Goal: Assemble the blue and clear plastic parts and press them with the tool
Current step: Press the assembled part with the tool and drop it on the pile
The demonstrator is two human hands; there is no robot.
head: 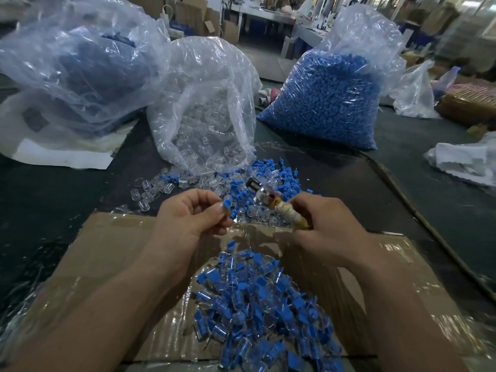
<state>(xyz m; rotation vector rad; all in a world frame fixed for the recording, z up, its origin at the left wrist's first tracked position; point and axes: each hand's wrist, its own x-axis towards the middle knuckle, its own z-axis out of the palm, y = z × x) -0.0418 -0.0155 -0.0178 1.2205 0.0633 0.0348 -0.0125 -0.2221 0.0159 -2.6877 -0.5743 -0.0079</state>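
My left hand [192,214] pinches a blue plastic part [228,206] between thumb and fingers, and a clear piece seems to sit against it. My right hand [326,226] grips the tape-wrapped handle of the pressing tool [271,204], whose metal head points left toward the blue part. Loose blue parts [273,173] and clear caps [161,187] lie mixed on the dark table just beyond my hands. A pile of joined blue-and-clear pieces [257,307] lies on the taped cardboard [112,253] below my wrists.
An open clear bag of clear caps [204,108] stands behind the loose parts. A full bag of blue parts [330,95] stands at the right, another bag [80,60] at the left. A dark cord [418,213] runs along the right side. Crumpled plastic [464,159] lies far right.
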